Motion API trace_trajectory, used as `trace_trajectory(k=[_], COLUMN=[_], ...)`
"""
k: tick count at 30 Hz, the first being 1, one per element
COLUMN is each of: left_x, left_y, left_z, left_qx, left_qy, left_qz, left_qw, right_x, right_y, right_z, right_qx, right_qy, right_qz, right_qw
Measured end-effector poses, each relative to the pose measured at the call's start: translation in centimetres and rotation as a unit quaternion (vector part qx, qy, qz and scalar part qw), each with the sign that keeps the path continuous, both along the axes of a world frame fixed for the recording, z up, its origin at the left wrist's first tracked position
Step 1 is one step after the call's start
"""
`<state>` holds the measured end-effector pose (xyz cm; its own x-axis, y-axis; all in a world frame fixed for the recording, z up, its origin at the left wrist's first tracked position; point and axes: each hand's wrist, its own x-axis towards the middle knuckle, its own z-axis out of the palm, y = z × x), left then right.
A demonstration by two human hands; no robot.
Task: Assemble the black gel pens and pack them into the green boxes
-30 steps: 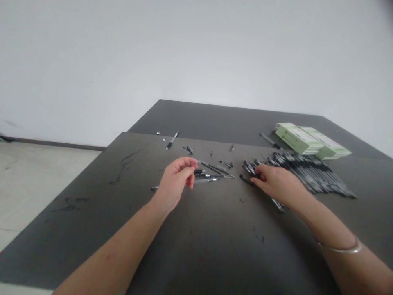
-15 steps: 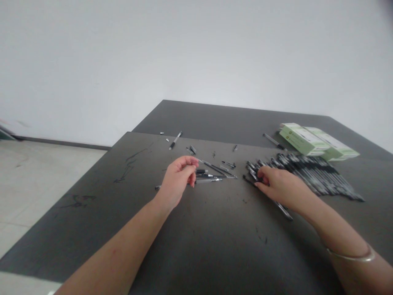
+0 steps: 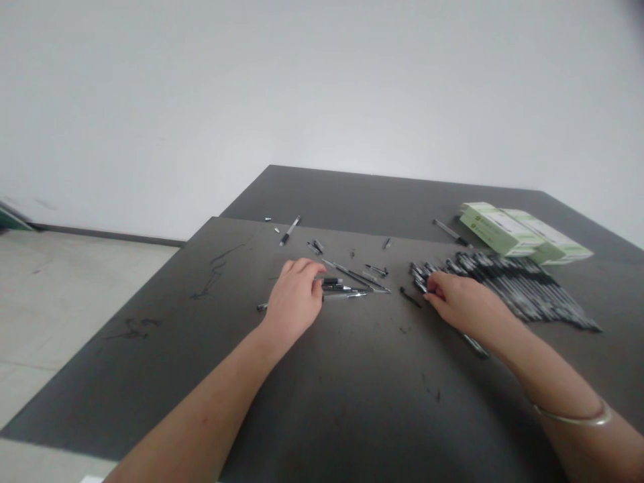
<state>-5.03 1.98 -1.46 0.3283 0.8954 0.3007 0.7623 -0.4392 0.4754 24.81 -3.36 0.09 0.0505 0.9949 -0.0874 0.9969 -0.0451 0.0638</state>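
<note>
Dark table (image 3: 347, 396), pale wall (image 3: 322, 87) beyond; head view. Left hand (image 3: 296, 296): now turned back-up, fingers curled beside loose pen pieces (image 3: 332, 282); anything held, cannot tell. Right hand (image 3: 460, 295): little moved, fingers bent at left end of pen row (image 3: 538, 295), grasp hidden. Judged meaning: left readjusting, right keeping its place. Far right: green-and-white boxes (image 3: 496, 230).

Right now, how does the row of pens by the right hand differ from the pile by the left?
The row holds many pens packed side by side; the pile has far fewer pieces. The row's pens lie roughly parallel, while the pile's pieces lie at mixed angles. The row is broad; the pile covers a smaller patch. Both show black and clear parts and lie on the dark table.
</note>
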Motion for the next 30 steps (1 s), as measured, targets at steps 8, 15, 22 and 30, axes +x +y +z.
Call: trace_trajectory(k=[8,15,22,30], left_x=[-0.4,-0.7,-1.0,-0.9], left_y=[0.7,0.9,1.2,1.2], left_z=[-0.4,-0.1,0.0,-0.2], left_qx=[-0.02,-0.038,-0.055,-0.053], left_qy=[0.105,0.103,0.1,0.107], left_qz=[0.018,0.022,0.022,0.018], left_qw=[0.994,0.994,0.993,0.993], right_x=[-0.8,-5.1,-8.0,-8.8], right_y=[0.2,2.1,5.1,5.9], right_z=[0.4,1.6,0.6,0.0], right_qx=[0.037,0.07,0.037,0.041], right_qy=[-0.01,0.063,0.083,0.088], right_qz=[0.007,0.137,0.154,0.137], right_qw=[0.999,0.986,0.984,0.986])
